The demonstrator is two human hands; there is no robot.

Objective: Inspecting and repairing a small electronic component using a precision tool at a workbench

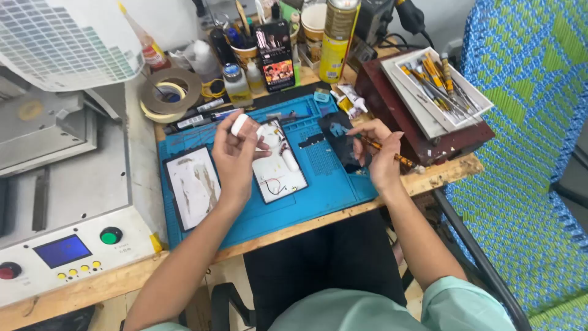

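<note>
The small white piece (pixel 239 124) sits pinched at the fingertips of our left hand (pixel 236 156), raised above the blue work mat (pixel 331 184) and just over the opened phone (pixel 277 162) that lies face-down with its insides showing. We judge the piece light and rigid, likely smooth plastic, so it could slip from a dry pinch; holding it by its two long sides between thumb and forefinger, as now, looks the safest grip. Its exact shape we cannot make out.

Our right hand (pixel 380 153) has its fingers closed round a slim yellow-and-black screwdriver (pixel 384 150), held like a pen, with the tip pointing towards a dark phone panel (pixel 343 138) that rests on the mat's right part. The tool is stiff and thin, easy to roll, so a grip near the tip gives better control. The dark panel looks flat, thin and fragile, best lifted by its edges.

The opened phone carries fine wires and a white cylinder-shaped part, all delicate, and should be touched only at the frame. To its left lies another flat panel (pixel 193 184) with a smeared pale face. Behind the mat on the worktop (pixel 422 178) stand a roll of tape (pixel 168 92), small bottles (pixel 236 83), a yellow spray can (pixel 337 40) and a tray of tools (pixel 435 86).
</note>
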